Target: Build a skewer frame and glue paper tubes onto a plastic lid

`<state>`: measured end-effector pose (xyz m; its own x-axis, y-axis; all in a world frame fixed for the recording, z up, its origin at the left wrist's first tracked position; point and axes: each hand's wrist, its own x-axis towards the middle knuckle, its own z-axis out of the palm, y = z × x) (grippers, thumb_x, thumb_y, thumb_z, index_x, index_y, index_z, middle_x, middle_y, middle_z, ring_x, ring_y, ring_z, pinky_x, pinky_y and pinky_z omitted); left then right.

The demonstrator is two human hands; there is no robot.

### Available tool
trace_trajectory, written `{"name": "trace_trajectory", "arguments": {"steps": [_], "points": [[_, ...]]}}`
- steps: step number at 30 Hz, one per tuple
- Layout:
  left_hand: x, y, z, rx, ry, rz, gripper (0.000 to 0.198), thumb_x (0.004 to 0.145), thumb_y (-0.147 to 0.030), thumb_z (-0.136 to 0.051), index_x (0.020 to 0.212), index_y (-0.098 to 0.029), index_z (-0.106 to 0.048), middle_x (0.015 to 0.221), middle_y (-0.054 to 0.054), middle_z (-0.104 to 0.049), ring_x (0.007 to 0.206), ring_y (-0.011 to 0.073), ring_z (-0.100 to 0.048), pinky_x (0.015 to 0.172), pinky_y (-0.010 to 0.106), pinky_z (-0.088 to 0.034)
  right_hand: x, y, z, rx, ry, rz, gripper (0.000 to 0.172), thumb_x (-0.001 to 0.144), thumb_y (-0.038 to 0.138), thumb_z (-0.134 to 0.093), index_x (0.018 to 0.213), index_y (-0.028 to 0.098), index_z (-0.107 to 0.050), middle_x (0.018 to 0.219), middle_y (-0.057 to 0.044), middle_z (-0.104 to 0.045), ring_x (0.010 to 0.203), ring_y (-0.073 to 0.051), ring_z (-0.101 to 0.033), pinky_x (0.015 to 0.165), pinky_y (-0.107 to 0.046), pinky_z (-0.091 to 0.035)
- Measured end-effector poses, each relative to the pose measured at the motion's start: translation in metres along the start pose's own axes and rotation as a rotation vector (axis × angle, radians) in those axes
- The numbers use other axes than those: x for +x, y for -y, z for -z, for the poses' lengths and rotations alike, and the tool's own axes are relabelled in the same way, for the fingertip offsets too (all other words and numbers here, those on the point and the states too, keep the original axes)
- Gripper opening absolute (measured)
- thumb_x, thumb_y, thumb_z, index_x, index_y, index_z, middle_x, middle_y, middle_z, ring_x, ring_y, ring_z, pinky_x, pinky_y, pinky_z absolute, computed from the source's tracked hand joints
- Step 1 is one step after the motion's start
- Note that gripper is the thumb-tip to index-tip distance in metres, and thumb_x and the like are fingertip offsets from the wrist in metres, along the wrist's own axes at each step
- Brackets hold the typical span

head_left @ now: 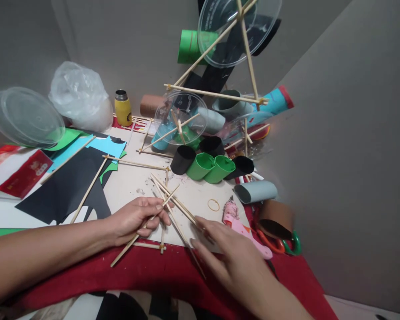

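My left hand [148,218] is closed around thin wooden chopsticks [128,246] where they cross, pinching the crossing between thumb and fingers. Two more chopsticks [180,205] run side by side from the crossing to my right hand [231,253]. The fingers of this hand are at their near ends, partly blurred, with thumb and forefinger apart. Another slanting chopstick passes below the right thumb. Under the hands lies a square chopstick frame [136,163], joined at its corners. On the board to the right are a rubber band [214,205] and a pink glue gun [231,212].
Green and black paper tubes [200,166] stand behind the board [126,182]. Above them rises a chopstick structure [216,93] with clear plastic lids. Cut paper [70,186] and a red box [23,171] lie left. Scissors [273,242] rest beside a brown tube [276,218] at right.
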<state>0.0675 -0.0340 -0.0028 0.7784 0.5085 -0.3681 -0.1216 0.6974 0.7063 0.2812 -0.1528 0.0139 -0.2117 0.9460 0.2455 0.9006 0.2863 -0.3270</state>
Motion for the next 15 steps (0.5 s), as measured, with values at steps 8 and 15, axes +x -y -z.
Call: {"name": "trace_trajectory", "arguments": {"steps": [8,15], "points": [[-0.007,-0.002,-0.004,0.057,0.029,-0.05,0.017,0.088,-0.028,-0.06,0.089,-0.011,-0.06,0.071,0.002,-0.056,0.042,0.0008,-0.022,0.038,0.017,-0.011,0.032,0.013,-0.035,0.32,0.168,-0.143,0.024,0.095,0.026,-0.044,0.075,0.02,-0.056,0.062,0.001,-0.057,0.054,-0.012,-0.05,0.055,-0.023,-0.036],[-0.005,-0.002,-0.001,0.146,-0.001,-0.085,0.025,0.087,-0.035,-0.061,0.086,-0.01,-0.063,0.069,0.002,-0.054,0.043,0.0017,-0.022,0.038,0.019,-0.011,0.032,0.013,-0.034,0.641,0.172,-0.267,0.035,0.096,0.034,-0.041,0.064,0.021,-0.043,0.056,0.004,-0.038,0.053,-0.011,-0.035,0.051,-0.024,-0.029]]}}
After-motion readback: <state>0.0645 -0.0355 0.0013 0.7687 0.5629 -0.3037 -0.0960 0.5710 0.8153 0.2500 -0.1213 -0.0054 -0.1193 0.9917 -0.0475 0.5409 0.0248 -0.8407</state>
